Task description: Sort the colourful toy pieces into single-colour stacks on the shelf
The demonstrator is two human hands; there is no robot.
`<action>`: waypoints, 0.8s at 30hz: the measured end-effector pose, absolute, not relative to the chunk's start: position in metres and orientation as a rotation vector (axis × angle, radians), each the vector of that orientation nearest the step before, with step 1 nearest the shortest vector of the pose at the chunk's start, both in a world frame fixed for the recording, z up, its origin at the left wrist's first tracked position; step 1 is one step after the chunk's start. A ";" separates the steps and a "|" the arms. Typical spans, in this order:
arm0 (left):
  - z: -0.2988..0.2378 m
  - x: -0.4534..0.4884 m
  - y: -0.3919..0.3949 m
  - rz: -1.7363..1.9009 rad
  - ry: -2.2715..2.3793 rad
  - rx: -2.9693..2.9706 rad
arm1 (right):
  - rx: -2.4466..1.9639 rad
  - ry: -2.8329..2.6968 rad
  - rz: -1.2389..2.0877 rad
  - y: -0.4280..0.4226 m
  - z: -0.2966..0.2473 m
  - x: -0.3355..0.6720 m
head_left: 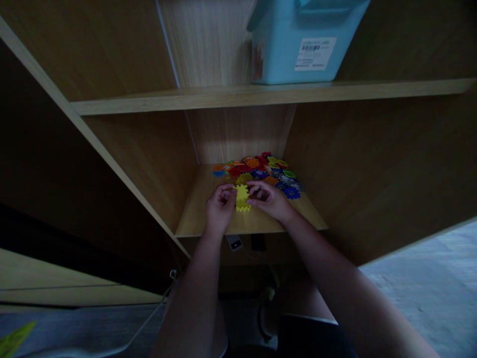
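Both my hands reach into a low wooden shelf compartment (pixel 194 219). Between them is a yellow notched plastic building piece (pixel 242 197), standing just above the shelf board. My left hand (pixel 220 205) pinches its left edge with curled fingers. My right hand (pixel 269 200) grips its right side, fingers bent over it. Behind the hands lies a heap of colourful interlocking pieces (pixel 261 171) in red, orange, blue, green and yellow, spread across the back of the shelf.
A light blue plastic bin (pixel 298 44) with a barcode label stands on the shelf above. Wooden side panels close the compartment left and right. A small device with a cable (pixel 234 243) hangs under the shelf edge. Grey floor (pixel 428 278) lies at right.
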State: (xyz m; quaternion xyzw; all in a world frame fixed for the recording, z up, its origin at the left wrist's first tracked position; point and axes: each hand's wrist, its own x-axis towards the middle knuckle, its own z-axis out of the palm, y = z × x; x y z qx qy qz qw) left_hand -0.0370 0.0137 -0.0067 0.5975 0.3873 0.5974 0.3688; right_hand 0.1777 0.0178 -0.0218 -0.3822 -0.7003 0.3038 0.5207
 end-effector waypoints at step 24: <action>-0.014 -0.053 0.020 1.537 0.934 1.679 | -0.990 -1.648 0.629 0.020 -0.023 0.177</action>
